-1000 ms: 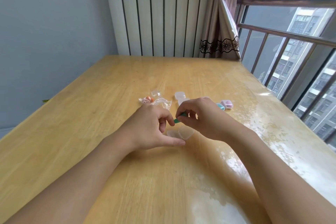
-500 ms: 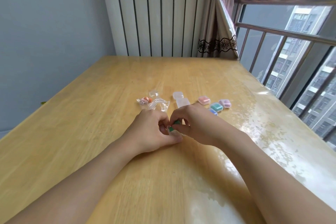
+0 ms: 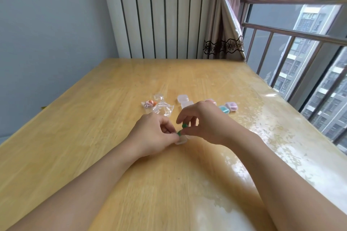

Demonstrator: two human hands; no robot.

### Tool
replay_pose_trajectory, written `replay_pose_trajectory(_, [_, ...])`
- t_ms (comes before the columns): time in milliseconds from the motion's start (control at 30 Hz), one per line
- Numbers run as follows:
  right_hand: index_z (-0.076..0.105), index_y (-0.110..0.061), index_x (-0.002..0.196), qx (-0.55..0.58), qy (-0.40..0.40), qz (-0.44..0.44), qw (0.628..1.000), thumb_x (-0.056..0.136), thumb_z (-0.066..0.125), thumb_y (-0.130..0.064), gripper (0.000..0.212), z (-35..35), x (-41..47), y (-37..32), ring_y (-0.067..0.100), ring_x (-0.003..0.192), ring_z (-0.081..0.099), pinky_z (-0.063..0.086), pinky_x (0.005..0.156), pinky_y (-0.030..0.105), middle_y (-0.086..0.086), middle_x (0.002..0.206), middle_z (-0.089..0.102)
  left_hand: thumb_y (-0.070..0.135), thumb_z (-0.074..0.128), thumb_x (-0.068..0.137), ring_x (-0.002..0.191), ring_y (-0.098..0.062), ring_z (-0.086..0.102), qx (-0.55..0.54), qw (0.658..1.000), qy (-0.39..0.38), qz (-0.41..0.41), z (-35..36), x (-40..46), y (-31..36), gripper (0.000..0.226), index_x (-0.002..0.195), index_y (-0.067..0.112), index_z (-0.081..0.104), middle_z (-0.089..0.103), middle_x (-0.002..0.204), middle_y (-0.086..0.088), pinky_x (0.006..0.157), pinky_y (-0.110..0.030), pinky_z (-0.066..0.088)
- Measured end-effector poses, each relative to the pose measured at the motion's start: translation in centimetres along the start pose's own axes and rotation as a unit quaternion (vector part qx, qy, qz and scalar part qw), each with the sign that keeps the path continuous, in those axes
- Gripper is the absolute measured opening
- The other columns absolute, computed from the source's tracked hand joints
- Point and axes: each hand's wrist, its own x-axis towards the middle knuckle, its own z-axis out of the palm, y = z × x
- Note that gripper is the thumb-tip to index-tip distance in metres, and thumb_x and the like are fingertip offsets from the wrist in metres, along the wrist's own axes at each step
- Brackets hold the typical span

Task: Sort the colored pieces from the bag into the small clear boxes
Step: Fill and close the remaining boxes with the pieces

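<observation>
Between my fingertips, green pieces (image 3: 183,128): right hand (image 3: 201,122) pinches them, left hand (image 3: 154,135) curls round the small clear box (image 3: 181,140) on the table (image 3: 93,118). Loading green, I reckon; next, drop them in, then back to the bag (image 3: 163,109)

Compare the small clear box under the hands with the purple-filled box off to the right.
The clear box under the hands looks empty and open, steadied by the left hand; the purple-filled box holds purple pieces and lies untouched. The first sits near the person, the second farther right. Both are small, clear and rest on the table.
</observation>
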Motion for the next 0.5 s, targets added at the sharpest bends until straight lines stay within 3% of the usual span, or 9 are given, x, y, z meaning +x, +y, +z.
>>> replay_pose_trajectory(100, [0.072, -0.017, 0.102, 0.075, 0.06, 0.028, 0.995, 0.08, 0.085, -0.016, 0.025, -0.39, 0.01, 0.02, 0.009, 0.071, 0.069, 0.056, 0.071, 0.023, -0.005, 0.083, 0.076, 0.039, 0.085, 0.067, 0.046, -0.001, 0.051, -0.025, 0.999, 0.021, -0.021, -0.03, -0.15, 0.21, 0.018, 0.067, 0.024, 0.074, 0.067, 0.06, 0.009, 0.05, -0.022, 0.042])
replay_pose_trajectory(200, [0.074, -0.007, 0.086, 0.157, 0.063, 0.067, 0.983, 0.08, 0.085, -0.007, 0.013, -0.76, -0.06, 0.17, 0.016, 0.062, 0.073, 0.06, 0.062, 0.025, 0.004, 0.074, 0.077, 0.022, 0.084, 0.072, 0.05, -0.01, 0.062, -0.067, 0.996, 0.02, -0.047, -0.16, -0.25, 0.41, 0.012, 0.07, 0.018, 0.073, 0.07, 0.058, 0.004, 0.05, -0.032, 0.054])
replay_pose_trajectory(267, [0.076, -0.006, 0.084, 0.168, 0.041, 0.072, 0.982, 0.08, 0.084, -0.006, 0.009, -0.8, -0.12, 0.13, 0.013, 0.059, 0.072, 0.053, 0.056, 0.016, 0.005, 0.069, 0.077, 0.013, 0.082, 0.074, 0.054, -0.019, 0.067, -0.103, 0.993, 0.005, -0.056, -0.23, -0.31, 0.52, 0.012, 0.077, 0.01, 0.07, 0.071, 0.06, -0.002, 0.053, -0.038, 0.057])
replay_pose_trajectory(333, [0.079, -0.009, 0.087, 0.15, 0.04, 0.066, 0.986, 0.081, 0.083, -0.008, 0.007, -0.59, -0.15, -0.15, 0.006, 0.056, 0.067, 0.042, 0.051, 0.007, 0.0, 0.066, 0.074, 0.006, 0.079, 0.078, 0.055, -0.019, 0.067, -0.131, 0.99, -0.019, -0.057, -0.26, -0.29, 0.65, 0.015, 0.088, 0.008, 0.068, 0.069, 0.065, -0.005, 0.054, -0.035, 0.057])
replay_pose_trajectory(500, [0.079, -0.016, 0.089, 0.171, 0.092, 0.043, 0.98, 0.084, 0.082, -0.014, 0.006, -0.47, -0.26, -0.62, 0.008, 0.065, 0.072, 0.04, 0.05, 0.008, 0.0, 0.073, 0.075, -0.001, 0.064, 0.09, 0.062, -0.02, 0.069, -0.22, 0.971, -0.068, -0.063, -0.32, -0.41, 0.68, 0.031, 0.11, 0.021, 0.071, 0.069, 0.076, -0.008, 0.069, -0.029, 0.062])
